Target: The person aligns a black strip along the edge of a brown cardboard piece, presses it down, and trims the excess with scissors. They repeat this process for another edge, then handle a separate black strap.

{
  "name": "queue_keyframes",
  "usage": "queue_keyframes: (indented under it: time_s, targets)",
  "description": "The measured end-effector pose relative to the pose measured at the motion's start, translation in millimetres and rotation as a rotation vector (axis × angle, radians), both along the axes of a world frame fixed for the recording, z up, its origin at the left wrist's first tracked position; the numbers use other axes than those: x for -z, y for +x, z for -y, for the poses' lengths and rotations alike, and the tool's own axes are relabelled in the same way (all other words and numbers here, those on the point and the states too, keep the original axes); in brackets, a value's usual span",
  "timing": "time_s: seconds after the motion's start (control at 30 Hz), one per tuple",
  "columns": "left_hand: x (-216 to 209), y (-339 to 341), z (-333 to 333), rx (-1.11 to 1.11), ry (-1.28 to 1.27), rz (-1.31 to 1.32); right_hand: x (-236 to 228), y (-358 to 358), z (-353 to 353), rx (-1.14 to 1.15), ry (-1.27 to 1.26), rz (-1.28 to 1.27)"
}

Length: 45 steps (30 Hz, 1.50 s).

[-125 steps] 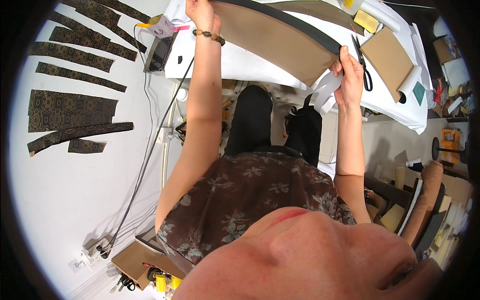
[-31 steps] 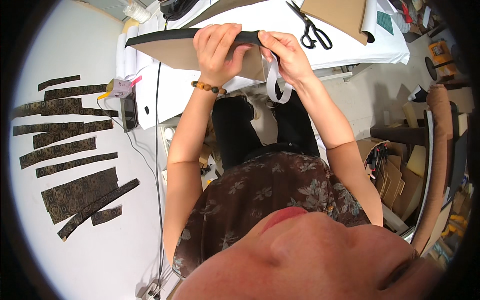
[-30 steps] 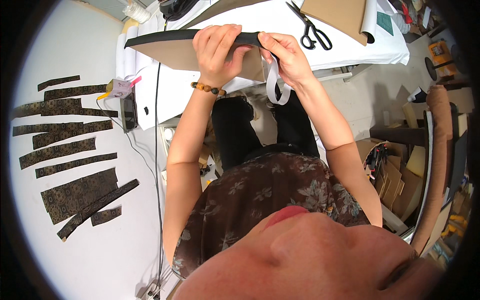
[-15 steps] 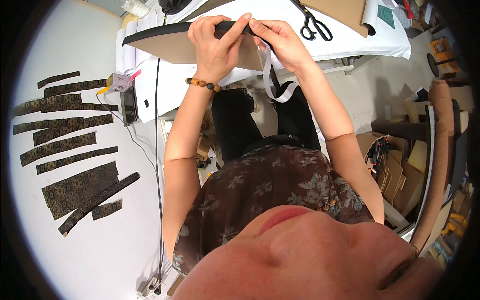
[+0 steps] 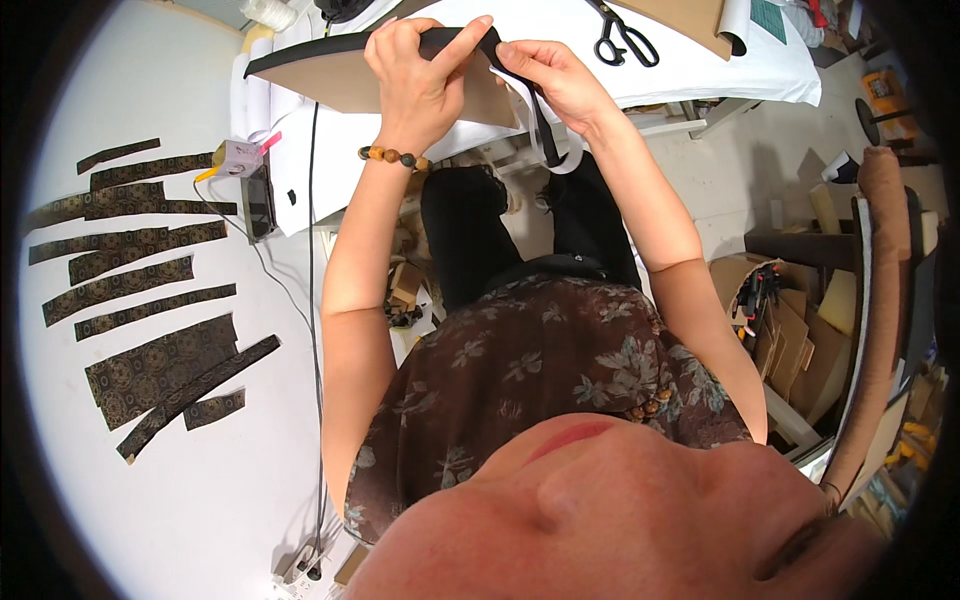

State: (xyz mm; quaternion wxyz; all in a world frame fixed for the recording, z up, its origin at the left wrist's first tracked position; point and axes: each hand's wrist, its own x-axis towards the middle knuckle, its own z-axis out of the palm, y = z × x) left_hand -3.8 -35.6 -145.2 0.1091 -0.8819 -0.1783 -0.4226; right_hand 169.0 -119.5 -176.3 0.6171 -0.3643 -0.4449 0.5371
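A flat beige board (image 5: 340, 86) with a black strip (image 5: 310, 48) along its far edge is held up over the white table. My left hand (image 5: 418, 88) grips that edge from above, its index finger stretched along the strip near the board's right corner. Just beside it, my right hand (image 5: 562, 82) pinches the black strip between thumb and fingers at the corner. Below my right hand dangles the strip's loose black end (image 5: 546, 138), along with a curling white backing ribbon (image 5: 572, 165). My fingers partly cover the corner.
Black-handled scissors (image 5: 628, 45) lie on the white table beyond my right hand. Several patterned dark fabric strips (image 5: 150, 290) are at the left. A black cable (image 5: 312, 250) runs past my left arm. Cardboard pieces (image 5: 790, 350) and a brown fabric roll (image 5: 880, 300) stand at the right.
Both hands and the board have shifted slightly farther away. My left index finger lies straighter along the edge, and more of the loose black end hangs below my right hand.
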Motion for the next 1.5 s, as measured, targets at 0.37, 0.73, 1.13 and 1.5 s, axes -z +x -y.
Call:
queue_keyframes:
  time_s: [0.37,0.73,1.13,1.5]
  targets:
    - [-6,6,10,0.100,-0.120,0.122,30,4,6,0.020,-0.031,0.042]
    - [13,36,9,-0.024,0.023,0.405,107,19,30,0.139,-0.188,0.196]
    - [12,37,13,-0.047,0.040,0.395,101,39,66,0.775,0.102,1.112]
    - [-7,23,25,-0.104,-0.016,0.146,69,-45,-9,0.800,0.378,0.600]
